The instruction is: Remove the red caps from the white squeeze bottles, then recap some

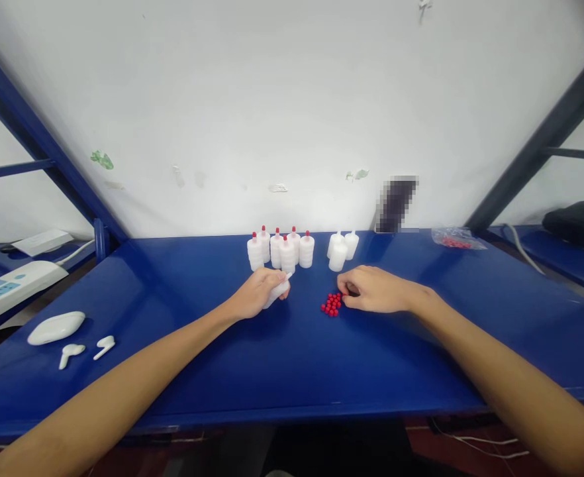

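Observation:
My left hand (259, 291) is wrapped round a white plastic squeeze bottle (278, 291). The bottle tilts to the right and its pointed nozzle is bare. At the right edge of a small pile of red caps (332, 306), my right hand (366, 289) has its thumb and fingers curled together round a red cap (344, 298), partly hidden by the fingertips. Behind my left hand stands a group of several white bottles (287, 253) with red caps on. Farther right, 3 white bottles (338, 254) stand upright with uncapped nozzles.
A clear bag (457, 240) with red pieces lies at the back right. A blurred dark phone-like object (396, 204) leans against the wall. On the left are a white earbud case (56, 328), two earbuds (104, 346) and a power strip (16, 291). Blue table (292, 377) underneath.

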Demonstrator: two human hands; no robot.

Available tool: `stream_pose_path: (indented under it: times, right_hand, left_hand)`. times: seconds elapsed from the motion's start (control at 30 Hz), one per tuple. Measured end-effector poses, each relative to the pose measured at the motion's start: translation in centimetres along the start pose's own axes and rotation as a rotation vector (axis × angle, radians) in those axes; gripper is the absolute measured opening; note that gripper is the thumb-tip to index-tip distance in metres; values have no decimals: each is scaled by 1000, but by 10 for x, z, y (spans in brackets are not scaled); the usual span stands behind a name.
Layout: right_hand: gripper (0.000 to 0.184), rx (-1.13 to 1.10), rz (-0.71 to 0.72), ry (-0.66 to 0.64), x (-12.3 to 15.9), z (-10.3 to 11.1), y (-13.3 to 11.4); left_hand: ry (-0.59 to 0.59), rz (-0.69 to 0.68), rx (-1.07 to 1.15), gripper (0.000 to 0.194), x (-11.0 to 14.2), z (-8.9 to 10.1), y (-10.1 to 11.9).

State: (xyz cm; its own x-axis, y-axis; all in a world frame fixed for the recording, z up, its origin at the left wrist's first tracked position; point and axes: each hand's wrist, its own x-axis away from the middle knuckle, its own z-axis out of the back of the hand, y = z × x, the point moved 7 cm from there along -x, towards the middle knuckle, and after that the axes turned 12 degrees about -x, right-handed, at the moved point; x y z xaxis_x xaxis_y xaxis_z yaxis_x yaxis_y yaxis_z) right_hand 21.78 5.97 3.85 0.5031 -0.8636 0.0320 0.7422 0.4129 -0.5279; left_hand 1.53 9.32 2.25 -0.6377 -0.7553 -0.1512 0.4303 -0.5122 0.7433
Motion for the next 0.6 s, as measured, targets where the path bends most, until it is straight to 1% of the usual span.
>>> stream_pose_path:
  times: [0.07,0.13,0.23,0.3,0.37,0.43,0.5,0.6]
  right_hand:
    - [13,-61,13,-27,0,0,-1]
    - [19,-127,41,-27,0,3,-1]
    - [26,-177,101,55,0,11,-3]
    - [30,-175,172,129,0,14,-12]
    - [39,-185,242,194,0,11,-26]
    - [45,-242,260,237,-1,4,-38]
    - [42,-299,255,253,-2,-5,-47]
    - [33,-319,285,242,-2,-13,-56]
  left_hand:
    - [-18,-9,-1,56,1,-3,0]
    - [-52,-41,-16,53,2,-8,3]
    - [-80,-81,-50,47,2,-13,5]
    - [-72,-97,-94,46,2,-15,7]
    - [-57,-122,-167,44,1,-15,10]
    - [-47,-156,-233,43,1,-16,13]
    - [-47,-182,-262,42,1,-18,16]
    - [-41,-211,-259,41,0,-20,17]
